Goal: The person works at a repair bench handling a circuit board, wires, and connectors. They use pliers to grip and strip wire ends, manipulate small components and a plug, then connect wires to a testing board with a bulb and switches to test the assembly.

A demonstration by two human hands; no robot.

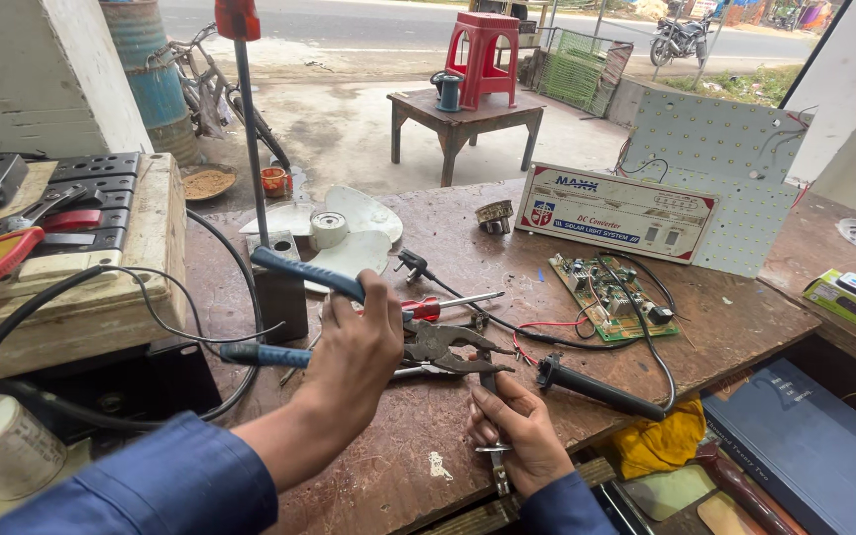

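Left hand (354,342) grips blue-handled pliers (388,342), right hand (517,431) pinches metal tweezers (494,451), before white rectangular box (614,211)

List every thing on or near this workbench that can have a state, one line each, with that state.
left hand: closed round the pliers' blue handles
pliers: jaws parted, on a small metal piece
right hand: pinching the small metal piece upright
circuit board: bare, lying flat, wires attached
soldering iron: lying on the bench, untouched
red screwdriver: lying flat
fan blade: lying flat, off its motor

Both hands (359,342) (517,431) closed, gripping
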